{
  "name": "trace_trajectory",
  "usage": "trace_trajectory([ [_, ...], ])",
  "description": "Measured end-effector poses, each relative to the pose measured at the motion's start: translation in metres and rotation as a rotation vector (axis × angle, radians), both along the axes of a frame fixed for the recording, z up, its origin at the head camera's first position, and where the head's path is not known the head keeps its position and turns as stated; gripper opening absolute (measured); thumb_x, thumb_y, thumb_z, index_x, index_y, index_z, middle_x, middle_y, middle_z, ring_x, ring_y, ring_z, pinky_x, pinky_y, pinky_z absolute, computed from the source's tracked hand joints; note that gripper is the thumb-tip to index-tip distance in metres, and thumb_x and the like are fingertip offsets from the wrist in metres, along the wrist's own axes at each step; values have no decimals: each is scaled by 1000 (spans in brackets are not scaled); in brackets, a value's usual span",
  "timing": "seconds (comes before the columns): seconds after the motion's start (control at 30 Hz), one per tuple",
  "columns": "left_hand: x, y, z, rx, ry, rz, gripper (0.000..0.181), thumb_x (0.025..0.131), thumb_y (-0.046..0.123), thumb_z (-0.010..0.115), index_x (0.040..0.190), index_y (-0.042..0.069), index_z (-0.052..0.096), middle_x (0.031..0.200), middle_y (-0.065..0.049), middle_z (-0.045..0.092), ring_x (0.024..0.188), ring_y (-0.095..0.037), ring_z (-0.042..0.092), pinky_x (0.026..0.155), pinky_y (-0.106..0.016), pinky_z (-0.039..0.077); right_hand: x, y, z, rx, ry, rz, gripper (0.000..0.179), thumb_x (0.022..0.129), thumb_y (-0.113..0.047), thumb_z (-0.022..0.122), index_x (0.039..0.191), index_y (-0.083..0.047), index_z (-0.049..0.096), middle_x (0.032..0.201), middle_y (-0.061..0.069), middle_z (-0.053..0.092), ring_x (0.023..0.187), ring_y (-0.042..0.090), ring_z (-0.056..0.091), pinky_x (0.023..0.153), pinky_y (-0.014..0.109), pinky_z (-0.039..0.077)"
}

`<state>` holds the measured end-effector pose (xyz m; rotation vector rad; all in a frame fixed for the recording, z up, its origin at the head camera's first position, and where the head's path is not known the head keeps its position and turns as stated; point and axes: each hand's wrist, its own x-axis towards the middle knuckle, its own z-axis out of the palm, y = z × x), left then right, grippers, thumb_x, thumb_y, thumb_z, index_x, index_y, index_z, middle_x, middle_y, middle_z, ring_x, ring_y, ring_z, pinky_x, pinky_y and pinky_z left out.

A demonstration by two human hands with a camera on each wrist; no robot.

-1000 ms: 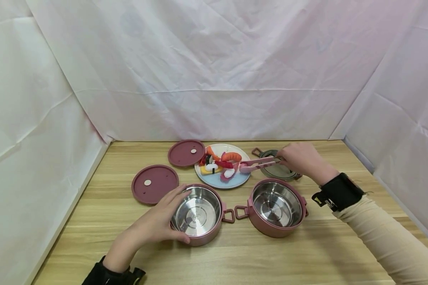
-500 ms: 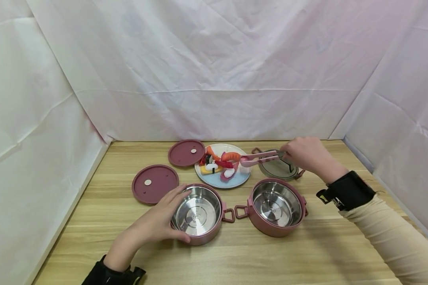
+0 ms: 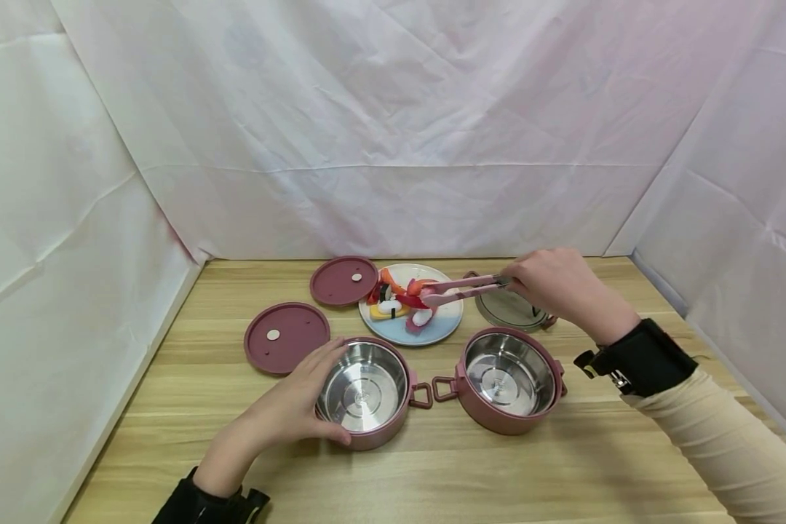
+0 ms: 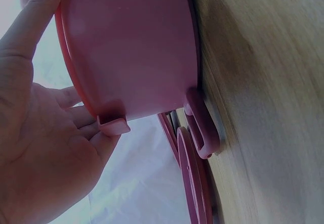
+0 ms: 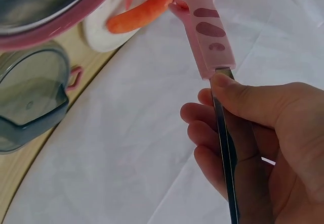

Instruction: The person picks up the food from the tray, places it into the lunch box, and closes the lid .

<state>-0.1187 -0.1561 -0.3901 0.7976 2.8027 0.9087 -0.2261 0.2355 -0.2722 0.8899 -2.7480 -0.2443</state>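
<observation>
Tongs (image 3: 461,293) extend over the plate (image 3: 406,338) — tips hard to distinguish among the food (image 3: 411,300). Your right grip (image 3: 553,285) clasps their metal end, fingers curled; your left grip (image 3: 298,411) cups the left pot (image 3: 383,437).

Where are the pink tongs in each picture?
Head: just right of the middle, held in the right hand, the tongs pointing left over the plate.
Left wrist: not in this picture.
Right wrist: right of the middle, the tongs running from the top edge down into the right hand.
Shared landmark: the wooden table shows in all three.
</observation>
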Motion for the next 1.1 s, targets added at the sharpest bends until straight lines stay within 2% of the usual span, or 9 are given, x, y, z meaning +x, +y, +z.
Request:
trace_trajectory([
  [0.2, 1, 0, 0, 7, -4, 1, 125, 62, 53, 89, 157, 2, 23, 164, -19, 23, 151, -40, 23, 119, -58, 30, 9, -14, 4, -18, 23, 35, 13, 87, -20, 77, 100, -22, 78, 81, -2, 73, 61, 14, 57, 45, 26, 34],
  [0.37, 1, 1, 0, 12, -8, 6, 128, 62, 54, 89, 157, 2, 21, 164, -18, 23, 152, -39, 24, 120, -57, 30, 19, -29, 7, -45, 64, 112, 16, 86, -19, 77, 102, -23, 79, 82, -2, 75, 60, 15, 58, 41, 26, 33],
  [0.5, 1, 1, 0, 15, -8, 9, 129, 61, 54, 89, 157, 2, 20, 164, -17, 24, 151, -38, 24, 120, -57, 31, 27, -42, 6, -47, 84, 171, 15, 85, -18, 77, 100, -22, 78, 81, -2, 74, 60, 17, 62, 40, 29, 38],
  [0.6, 1, 1, 0, 13, -5, 8, 130, 61, 54, 88, 158, 3, 18, 164, -19, 24, 151, -39, 25, 119, -57, 31, 32, -50, 3, -29, 80, 205, 13, 86, -18, 77, 98, -22, 77, 81, -4, 73, 60, 15, 62, 40, 29, 40],
  [0.73, 1, 1, 0, 11, 1, 6, 130, 61, 54, 88, 158, 5, 18, 164, -19, 24, 151, -39, 25, 119, -56, 31, 36, -61, -3, 17, 74, 245, 9, 87, -18, 75, 93, -24, 76, 74, -7, 70, 57, 9, 56, 39, 26, 38],
  [0.97, 1, 0, 1, 9, -1, 6, 130, 61, 53, 89, 158, 4, 18, 164, -19, 24, 151, -38, 25, 120, -56, 31, 41, -75, -14, 52, 58, 278, 13, 83, -22, 80, 95, -25, 78, 79, -8, 73, 70, 8, 65, 49, 25, 50],
  [1.1, 1, 0, 1, 12, -2, 6, 130, 61, 53, 89, 158, 3, 18, 164, -19, 24, 151, -38, 25, 119, -56, 31, 41, -80, -22, 58, 61, 296, 14, 82, -23, 82, 95, -26, 78, 78, -7, 74, 70, 9, 66, 47, 23, 49],
])
